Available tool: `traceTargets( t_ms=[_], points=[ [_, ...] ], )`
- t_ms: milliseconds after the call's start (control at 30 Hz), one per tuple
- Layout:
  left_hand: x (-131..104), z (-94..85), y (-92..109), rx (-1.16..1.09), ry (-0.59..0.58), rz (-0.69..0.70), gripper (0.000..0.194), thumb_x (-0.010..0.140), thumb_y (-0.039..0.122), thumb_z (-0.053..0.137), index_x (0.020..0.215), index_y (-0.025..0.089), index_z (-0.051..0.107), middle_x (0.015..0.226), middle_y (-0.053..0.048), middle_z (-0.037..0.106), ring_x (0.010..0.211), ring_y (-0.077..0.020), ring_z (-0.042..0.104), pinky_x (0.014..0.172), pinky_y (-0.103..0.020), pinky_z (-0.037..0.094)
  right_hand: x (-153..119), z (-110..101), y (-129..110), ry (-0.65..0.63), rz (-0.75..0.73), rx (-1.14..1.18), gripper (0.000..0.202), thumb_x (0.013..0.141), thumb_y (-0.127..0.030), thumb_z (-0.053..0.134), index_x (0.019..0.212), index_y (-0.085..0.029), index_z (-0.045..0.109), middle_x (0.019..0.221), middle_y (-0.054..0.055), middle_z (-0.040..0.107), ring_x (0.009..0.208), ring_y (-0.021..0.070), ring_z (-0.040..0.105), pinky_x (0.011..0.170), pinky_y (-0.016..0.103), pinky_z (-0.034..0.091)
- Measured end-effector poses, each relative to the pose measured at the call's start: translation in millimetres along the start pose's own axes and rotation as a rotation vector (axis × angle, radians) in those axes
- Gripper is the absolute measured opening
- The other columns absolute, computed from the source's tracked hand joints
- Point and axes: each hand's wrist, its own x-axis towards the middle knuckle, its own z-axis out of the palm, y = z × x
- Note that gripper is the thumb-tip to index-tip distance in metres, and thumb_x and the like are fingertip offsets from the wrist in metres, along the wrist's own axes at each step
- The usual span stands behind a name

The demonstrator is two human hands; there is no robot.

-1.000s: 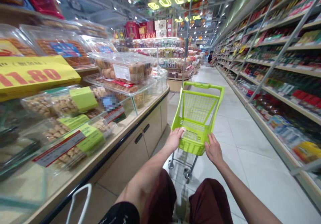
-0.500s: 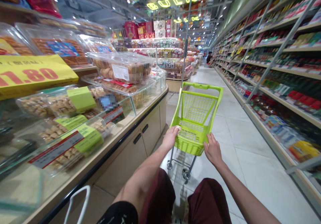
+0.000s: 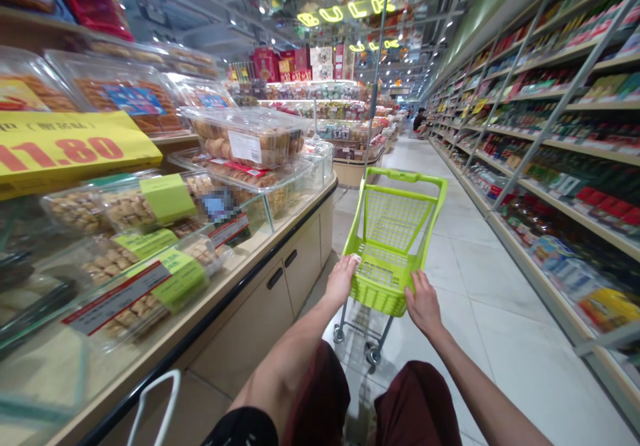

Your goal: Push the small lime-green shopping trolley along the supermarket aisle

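The left hand (image 3: 341, 282) hides most of a small white wad (image 3: 355, 259); cloth or paper, I cannot tell. Its fingers are closed on it, against the cart's rim at 8 o'clock. The right hand (image 3: 424, 302) is at the cart's 5 o'clock, fingertips at the rim; whether it grasps or just rests, I cannot tell. The cart (image 3: 389, 249) lies toward 4 o'clock from the view's middle.

The price sign (image 3: 80, 155) at 9 o'clock is cut off on its left, as is the white loop (image 3: 153, 407) between 7 and 8 by the lower edge. A pixelated patch (image 3: 219, 205) masks something among the snack packs, and a distant person (image 3: 419, 123) at 2 o'clock is too small to make out.

Counts: one cart, two casters (image 3: 372, 353) showing, two handles (image 3: 275, 279) on the counter (image 3: 245, 339), two trousered knees (image 3: 417, 403).

The cart is glossy green plastic, latticed, on grey legs. The counter has pale, smooth doors and a black edge strip; clear boxes (image 3: 250, 141) stand on it. The floor (image 3: 505, 359) is shiny, pale tile.
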Motion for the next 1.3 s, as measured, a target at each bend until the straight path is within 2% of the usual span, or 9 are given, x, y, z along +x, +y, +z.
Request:
traceTargets(
  t_ms=[233,400,500,600,733,833,1100,1200,1300],
  points=[
    [-10,23.0,31,0.041,-0.086,0.293,0.042,0.086,0.012,0.034,0.127,0.02,0.039,0.137,-0.008,0.039,0.128,-0.0176,0.032,0.105,-0.036,0.026,2,-3,-4,0.015,0.066,0.036,0.05,0.084,-0.03,0.028,0.121,-0.002,0.046,0.131,0.024,0.041,0.124,0.0291,0.035,0.095,0.048,0.036],
    [-1,-1.5,-1,0.068,0.067,0.078,0.041,0.086,0.011,0.033,0.125,0.019,0.043,0.136,-0.008,0.041,0.128,-0.019,0.031,0.106,-0.039,0.025,1,-13,-3,0.0,0.114,0.022,0.05,0.084,-0.028,0.028,0.124,-0.003,0.043,0.136,0.021,0.037,0.128,0.0271,0.03,0.1,0.049,0.029],
    [0,-1.3,-7,0.04,0.07,0.038,0.046,0.083,0.005,0.033,0.126,0.019,0.042,0.138,-0.008,0.038,0.129,-0.0186,0.031,0.106,-0.038,0.025,0,-10,-5,-0.008,0.134,0.071,0.049,0.083,-0.026,0.028,0.124,-0.002,0.043,0.134,0.021,0.039,0.128,0.0251,0.031,0.102,0.045,0.029],
    [-6,19.1,18,-0.032,0.012,0.094,0.051,0.081,0.003,0.032,0.128,0.02,0.039,0.14,-0.008,0.035,0.13,-0.0174,0.028,0.107,-0.037,0.024,0,-6,-9,0.002,0.16,0.169,0.05,0.083,-0.027,0.029,0.124,-0.003,0.043,0.133,0.019,0.041,0.127,0.0238,0.033,0.103,0.04,0.03],
    [-13,55.3,72,-0.1,-0.13,0.23,0.049,0.082,0.006,0.034,0.129,0.02,0.039,0.141,-0.006,0.034,0.131,-0.018,0.026,0.108,-0.04,0.021,2,-9,-11,0.044,0.193,0.273,0.05,0.084,-0.032,0.029,0.125,-0.007,0.044,0.13,0.016,0.045,0.126,0.0244,0.035,0.103,0.042,0.031],
    [-13,67.2,94,-0.1,-0.208,0.295,0.05,0.08,0.005,0.035,0.13,0.014,0.037,0.14,-0.01,0.035,0.131,-0.0183,0.026,0.108,-0.036,0.021,-1,-11,-10,0.042,0.176,0.276,0.05,0.085,-0.034,0.027,0.125,-0.008,0.044,0.13,0.016,0.045,0.126,0.0248,0.034,0.103,0.045,0.03],
    [-6,30.9,53,-0.135,-0.027,0.137,0.047,0.081,0.009,0.041,0.125,0.023,0.042,0.132,-0.007,0.045,0.12,-0.0193,0.042,0.102,-0.039,0.031,-14,-12,-13,0.102,0.102,0.258,0.05,0.082,-0.035,0.032,0.12,-0.007,0.047,0.129,0.019,0.045,0.124,0.0268,0.037,0.1,0.047,0.033],
    [-1,19.5,60,-0.293,0.092,0.104,0.051,0.077,0.006,0.041,0.126,0.019,0.041,0.127,-0.008,0.05,0.115,-0.0172,0.046,0.099,-0.034,0.037,-9,-19,-33,0.144,0.073,0.365,0.048,0.08,-0.037,0.038,0.119,-0.012,0.049,0.124,0.016,0.051,0.116,0.0261,0.046,0.097,0.045,0.037],
    [0,9.5,80,-0.403,0.14,0.186,0.054,0.076,0.005,0.039,0.128,0.019,0.039,0.129,-0.008,0.047,0.118,-0.0171,0.043,0.101,-0.034,0.035,3,-25,-54,0.11,0.205,0.618,0.053,0.077,-0.042,0.046,0.122,-0.014,0.046,0.111,0.014,0.059,0.096,0.0237,0.059,0.086,0.041,0.047]
  ],
)
